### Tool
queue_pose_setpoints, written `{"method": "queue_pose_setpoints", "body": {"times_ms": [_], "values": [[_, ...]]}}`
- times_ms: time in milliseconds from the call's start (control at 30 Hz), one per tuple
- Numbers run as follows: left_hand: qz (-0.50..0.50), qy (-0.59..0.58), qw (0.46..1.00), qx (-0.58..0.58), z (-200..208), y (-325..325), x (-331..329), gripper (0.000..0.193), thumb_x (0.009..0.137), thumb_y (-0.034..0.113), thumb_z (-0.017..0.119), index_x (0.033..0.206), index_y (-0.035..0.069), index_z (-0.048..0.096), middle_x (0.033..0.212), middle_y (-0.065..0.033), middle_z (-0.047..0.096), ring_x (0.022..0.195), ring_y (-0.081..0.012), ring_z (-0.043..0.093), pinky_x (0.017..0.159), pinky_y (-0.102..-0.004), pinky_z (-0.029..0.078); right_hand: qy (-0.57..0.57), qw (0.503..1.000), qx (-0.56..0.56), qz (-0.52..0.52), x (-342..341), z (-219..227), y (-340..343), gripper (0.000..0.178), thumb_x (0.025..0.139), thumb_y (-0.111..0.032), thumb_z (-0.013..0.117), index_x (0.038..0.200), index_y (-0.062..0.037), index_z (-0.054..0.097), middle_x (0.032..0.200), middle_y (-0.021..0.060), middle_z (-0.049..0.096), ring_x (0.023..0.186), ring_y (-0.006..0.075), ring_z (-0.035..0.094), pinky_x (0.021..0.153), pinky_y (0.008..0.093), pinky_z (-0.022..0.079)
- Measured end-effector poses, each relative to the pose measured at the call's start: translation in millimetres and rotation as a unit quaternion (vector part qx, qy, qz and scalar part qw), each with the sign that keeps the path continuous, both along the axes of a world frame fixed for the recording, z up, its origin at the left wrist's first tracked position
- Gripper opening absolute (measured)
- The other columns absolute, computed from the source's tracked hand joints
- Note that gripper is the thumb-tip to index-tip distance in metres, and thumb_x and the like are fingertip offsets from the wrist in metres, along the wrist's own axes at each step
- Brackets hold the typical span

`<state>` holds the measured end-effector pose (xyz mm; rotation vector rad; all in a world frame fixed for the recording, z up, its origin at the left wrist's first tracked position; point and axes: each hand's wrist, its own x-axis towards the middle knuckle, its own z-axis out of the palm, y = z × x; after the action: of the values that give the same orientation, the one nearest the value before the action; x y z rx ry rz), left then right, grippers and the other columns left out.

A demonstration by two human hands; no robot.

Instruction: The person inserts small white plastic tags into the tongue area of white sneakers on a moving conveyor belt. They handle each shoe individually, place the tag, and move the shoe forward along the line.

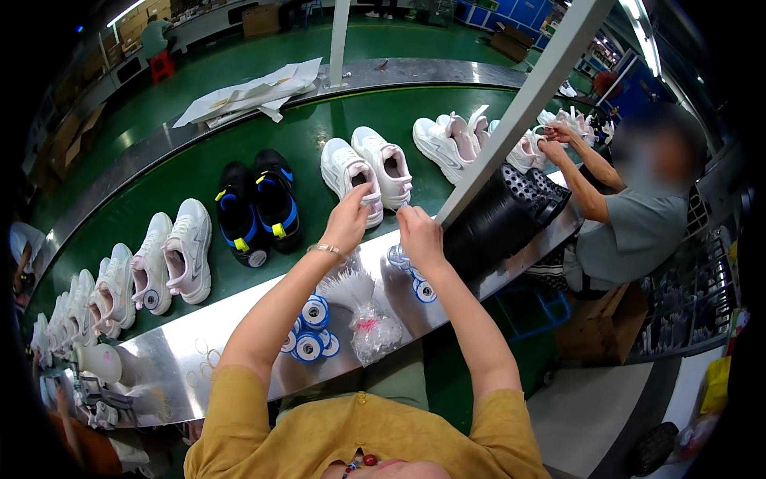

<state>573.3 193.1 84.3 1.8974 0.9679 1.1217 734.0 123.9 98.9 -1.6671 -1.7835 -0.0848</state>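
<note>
A pair of white sneakers stands on the green conveyor belt in front of me. My left hand (349,222) is closed at the heel of the left white sneaker (343,166), its fingertips on the collar. Beside the heel of the right white sneaker (381,164), my right hand (421,239) has its fingers pinched together; whatever is between them is too small to make out. Below my hands, on the metal ledge (263,307), lie a bundle of thin clear plastic strands (349,286) in a clear bag (375,335) and stacks of round blue-and-white discs (309,345).
Black sneakers with blue trim (275,195) and more white sneakers (190,247) line the belt leftward. A grey post (519,112) slants up at my right, beside a black perforated bin (499,223). A co-worker (630,231) handles white shoes farther right. Paper sheets (251,94) lie beyond the belt.
</note>
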Motion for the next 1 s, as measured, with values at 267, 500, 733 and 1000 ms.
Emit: {"method": "queue_pose_setpoints", "body": {"times_ms": [267,500,733,1000], "values": [[0.004,0.120,0.992,-0.032,-50,56,-5,0.031,0.077,0.000,0.047,0.106,0.000,0.058,0.102,-0.0202,0.058,0.093,-0.0357,0.058,0.084,-0.0385,0.046,-0.147,0.988,0.026,0.033,11,-48,42,0.006,0.073,-0.006,0.057,0.077,-0.0072,0.052,0.073,0.0093,0.052,0.068,0.0266,0.059,0.053,0.0402,0.048],[0.134,-0.009,0.983,-0.128,-63,38,-25,0.021,0.078,-0.002,0.053,0.098,-0.002,0.057,0.092,-0.0126,0.061,0.076,-0.0183,0.061,0.070,-0.0304,0.050,-0.133,0.987,0.014,0.085,-5,-67,64,0.006,0.073,-0.005,0.056,0.076,-0.0074,0.051,0.074,0.0087,0.050,0.070,0.0257,0.058,0.055,0.0377,0.048],[0.026,-0.181,0.931,-0.316,-71,37,-12,0.009,0.086,0.003,0.058,0.091,-0.003,0.057,0.084,-0.0083,0.064,0.073,-0.0138,0.064,0.063,-0.0240,0.054,-0.098,0.984,-0.003,0.151,-20,-61,76,0.008,0.073,-0.004,0.054,0.080,-0.0063,0.052,0.078,0.0095,0.051,0.074,0.0263,0.058,0.060,0.0382,0.049],[0.064,-0.179,0.935,-0.299,-67,32,-22,0.011,0.086,0.008,0.060,0.086,-0.002,0.062,0.079,-0.0046,0.064,0.068,-0.0108,0.063,0.055,-0.0223,0.051,0.025,0.987,-0.043,0.156,-19,-62,71,0.016,0.082,-0.005,0.051,0.097,-0.0032,0.056,0.091,0.0142,0.059,0.082,0.0329,0.060,0.068,0.0420,0.049]]}}
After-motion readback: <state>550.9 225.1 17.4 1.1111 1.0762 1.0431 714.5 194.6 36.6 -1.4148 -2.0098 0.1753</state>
